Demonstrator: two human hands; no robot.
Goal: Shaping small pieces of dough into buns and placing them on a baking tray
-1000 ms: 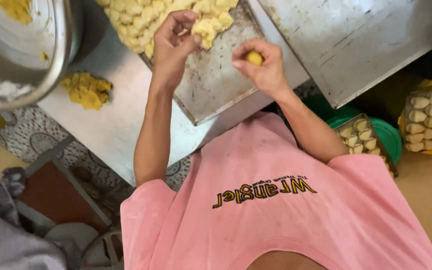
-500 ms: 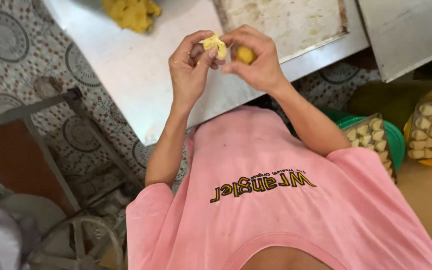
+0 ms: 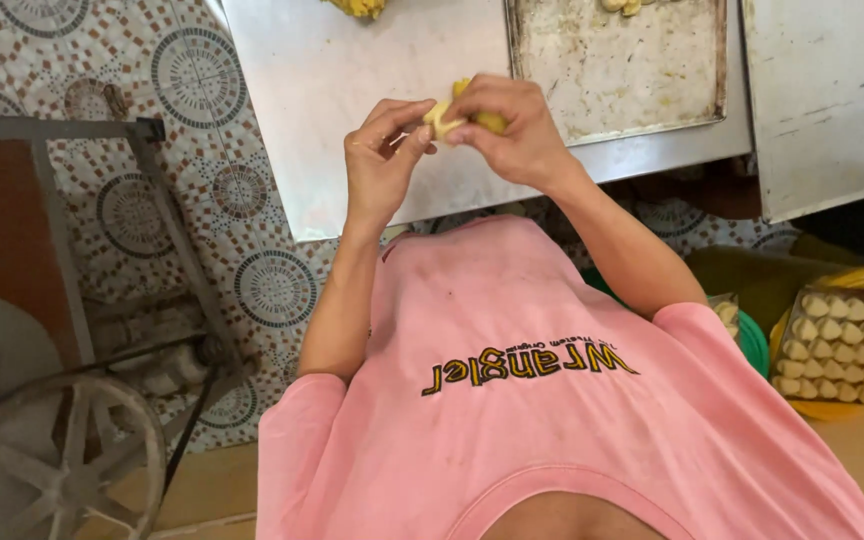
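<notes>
My left hand (image 3: 380,160) and my right hand (image 3: 517,130) meet above the front edge of a steel table (image 3: 352,120). Between their fingertips is a small yellow dough piece (image 3: 452,113). The right hand's fingers curl around its rounder yellow part, while the left thumb and fingers pinch its paler end. Below them are my pink shirt and both forearms.
A worn metal tray (image 3: 632,70) lies on the table behind the hands, and a second metal sheet (image 3: 832,100) lies to the right. Yellow dough (image 3: 357,6) shows at the top edge. Rows of pale shaped pieces (image 3: 847,345) sit low right. A wheeled metal frame (image 3: 82,440) stands left on patterned tiles.
Both hands left the tray of dough pieces and came together nearer my body, holding one dough piece between them. The view has tilted down and left.
</notes>
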